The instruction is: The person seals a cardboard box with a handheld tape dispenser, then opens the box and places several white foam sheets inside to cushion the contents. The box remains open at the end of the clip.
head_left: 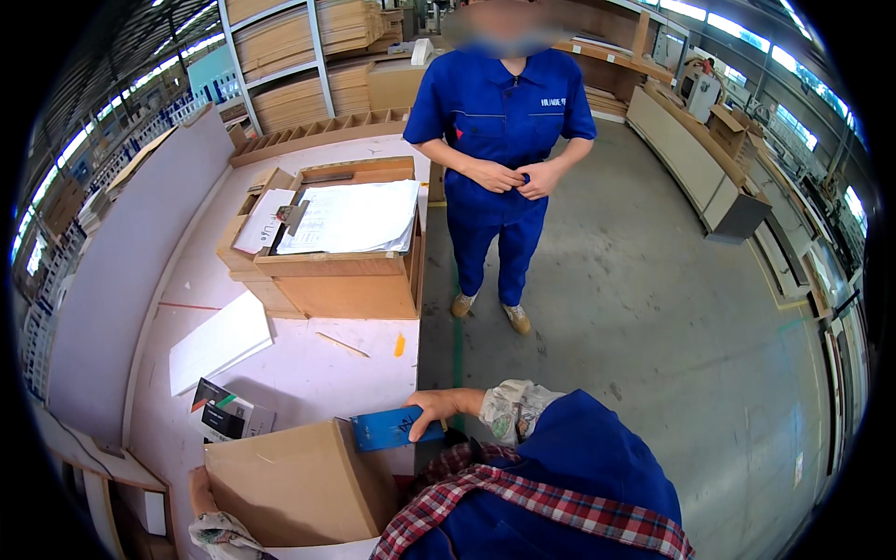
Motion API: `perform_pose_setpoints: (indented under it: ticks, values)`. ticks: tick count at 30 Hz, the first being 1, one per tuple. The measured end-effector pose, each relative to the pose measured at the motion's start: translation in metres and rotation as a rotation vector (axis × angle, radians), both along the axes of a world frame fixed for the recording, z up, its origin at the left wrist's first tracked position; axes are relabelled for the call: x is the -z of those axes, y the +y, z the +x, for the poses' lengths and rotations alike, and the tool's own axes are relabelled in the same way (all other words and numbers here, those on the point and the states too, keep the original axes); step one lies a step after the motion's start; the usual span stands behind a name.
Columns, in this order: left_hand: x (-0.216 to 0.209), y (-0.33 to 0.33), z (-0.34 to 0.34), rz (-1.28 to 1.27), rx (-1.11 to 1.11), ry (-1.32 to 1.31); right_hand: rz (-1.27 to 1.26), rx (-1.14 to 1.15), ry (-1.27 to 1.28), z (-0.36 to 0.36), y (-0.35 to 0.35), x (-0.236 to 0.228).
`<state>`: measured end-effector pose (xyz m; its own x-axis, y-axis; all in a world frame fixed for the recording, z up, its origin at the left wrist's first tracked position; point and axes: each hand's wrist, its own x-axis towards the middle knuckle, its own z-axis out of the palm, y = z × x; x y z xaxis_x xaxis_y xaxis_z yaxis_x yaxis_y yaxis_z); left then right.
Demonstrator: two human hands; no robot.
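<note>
Grasping a flat blue block (381,429) by its right end, the right grip (433,409) has its fingers closed around it, with the thumb across the top. The block is at the right edge of the tabletop (308,378), just by the far right corner of a closed brown cardboard box (280,476); whether the two touch cannot be told. The left grip (200,493) is against the left side of that box, its fingers mostly hidden, so I cannot tell how far they are closed. The box is at the near end of the tabletop, close to the person's body. Just beyond it lies a small black and white carton (245,418), with white boards (219,345) past that. A pencil (342,344) and a short orange strip (399,345) lie farther right. Behind them, a wooden box (350,286) carries a clipboard with a stack of papers (353,219). A co-worker in blue (509,126) stands past the tabletop's right edge, both hands together at the waist.
</note>
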<state>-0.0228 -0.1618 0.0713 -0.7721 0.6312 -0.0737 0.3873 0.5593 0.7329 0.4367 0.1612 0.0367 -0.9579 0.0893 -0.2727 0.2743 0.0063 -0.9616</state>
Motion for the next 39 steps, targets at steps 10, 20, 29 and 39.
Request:
perform_pose_setpoints:
  ticks: [10, 20, 29, 39]
  values:
    - [-0.078, 0.105, 0.242, 0.164, 0.345, 0.724, 0.027, 0.074, -0.002, 0.011, -0.002, -0.001]
    - [0.081, -0.018, 0.321, -0.050, 0.214, 0.237, 0.000, 0.096, 0.054, 0.008, -0.014, 0.005]
    - [0.094, -0.014, 0.330, 0.032, 0.192, 0.153, 0.008, 0.102, 0.066, 0.007, -0.016, 0.005]
    - [0.107, -0.034, 0.342, 0.180, 0.143, 0.056, 0.065, 0.192, 0.155, 0.009, -0.030, 0.003]
